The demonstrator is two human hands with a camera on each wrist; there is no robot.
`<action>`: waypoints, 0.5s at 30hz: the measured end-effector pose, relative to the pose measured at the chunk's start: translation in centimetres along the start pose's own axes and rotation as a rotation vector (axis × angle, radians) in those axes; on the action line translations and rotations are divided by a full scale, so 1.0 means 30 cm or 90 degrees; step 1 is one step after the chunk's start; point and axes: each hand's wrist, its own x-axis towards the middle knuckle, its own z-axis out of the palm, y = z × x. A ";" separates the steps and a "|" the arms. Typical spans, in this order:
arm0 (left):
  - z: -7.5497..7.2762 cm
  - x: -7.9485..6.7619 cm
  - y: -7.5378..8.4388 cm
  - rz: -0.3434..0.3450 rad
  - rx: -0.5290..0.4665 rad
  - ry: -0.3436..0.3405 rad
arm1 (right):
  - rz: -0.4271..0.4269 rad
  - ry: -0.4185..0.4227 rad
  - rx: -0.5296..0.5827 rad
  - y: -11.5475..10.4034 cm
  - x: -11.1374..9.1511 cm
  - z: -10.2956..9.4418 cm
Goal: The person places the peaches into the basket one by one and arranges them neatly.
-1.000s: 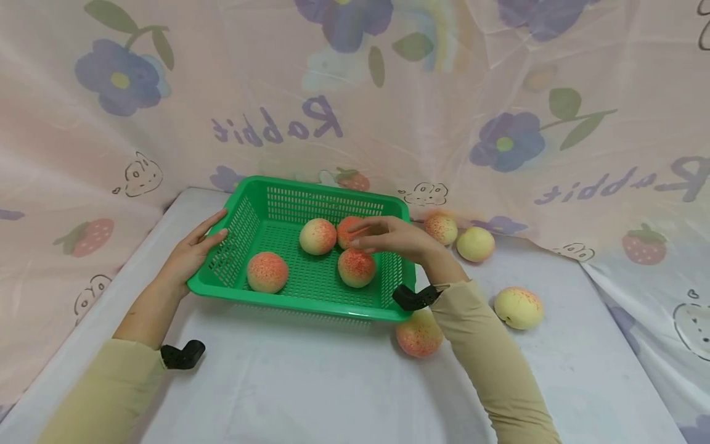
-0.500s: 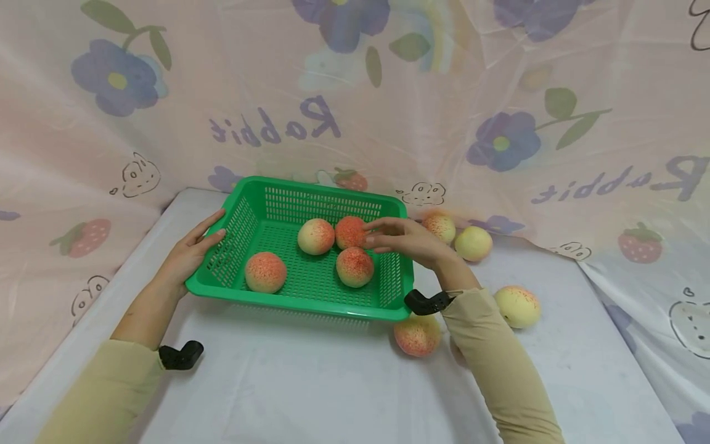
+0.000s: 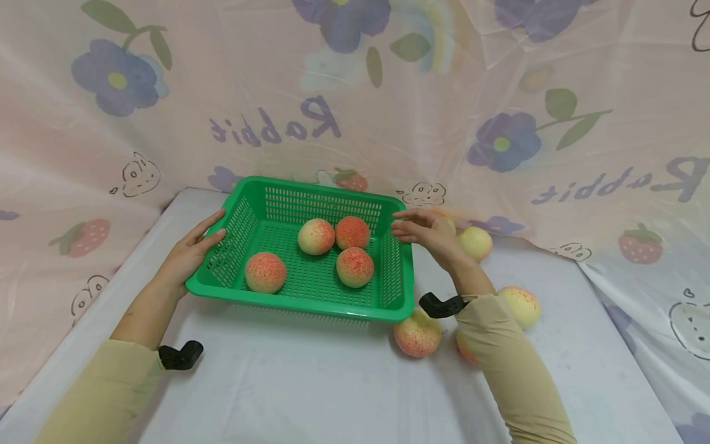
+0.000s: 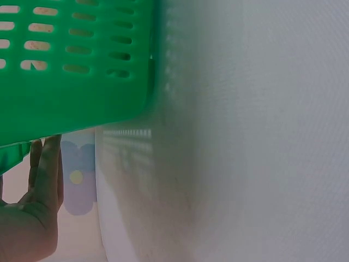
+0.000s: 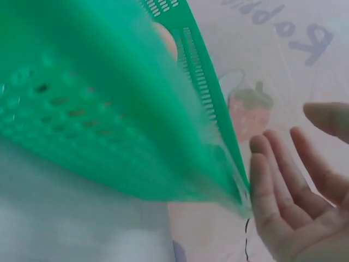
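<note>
A green plastic basket (image 3: pixel 299 302) with slotted walls holds several peaches, one (image 3: pixel 265 272) at the front left and a group (image 3: pixel 355 267) right of the middle. My left hand (image 3: pixel 188 251) grips the basket's left end, thumb over the rim. In the left wrist view the fingers (image 4: pixel 49 174) reach up to the underside of the rim. My right hand (image 3: pixel 435 237) is at the basket's right rim, fingers loosely bent and holding nothing. The right wrist view shows its fingers (image 5: pixel 297 191) spread beside the basket's edge.
Outside the basket, on the white-covered table (image 3: pixel 310 382), lie several more peaches: one by the front right corner (image 3: pixel 418 334), a pale one (image 3: pixel 476 243) behind my right hand, and others partly hidden by my right arm. A printed curtain (image 3: pixel 377 148) stands behind.
My right hand has moved right, out of the basket to its right rim, uncovering the red peach inside. The left hand and the basket stay in place.
</note>
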 end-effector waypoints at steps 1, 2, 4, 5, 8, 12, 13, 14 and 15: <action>0.000 -0.001 0.000 0.001 -0.003 -0.001 | 0.000 0.013 0.006 0.005 0.001 -0.005; 0.000 -0.001 0.000 0.001 -0.010 -0.001 | 0.002 0.025 0.014 0.009 0.001 -0.010; -0.001 -0.002 0.000 0.000 -0.022 -0.002 | 0.008 0.050 0.027 0.018 0.004 -0.018; -0.001 -0.002 0.000 0.001 -0.023 -0.002 | 0.010 0.062 0.033 0.024 0.007 -0.022; 0.000 -0.001 0.001 -0.001 -0.025 -0.002 | 0.016 0.103 0.043 0.039 0.012 -0.035; 0.002 0.000 0.002 -0.002 0.005 0.001 | 0.015 0.173 0.056 0.058 0.014 -0.053; 0.003 0.000 0.002 -0.002 0.010 0.000 | 0.014 0.189 0.057 0.063 0.014 -0.058; 0.003 0.001 0.002 -0.004 0.010 0.000 | 0.012 0.204 0.059 0.067 0.014 -0.063; 0.003 0.001 0.003 -0.005 0.010 -0.001 | 0.008 0.217 0.061 0.070 0.013 -0.067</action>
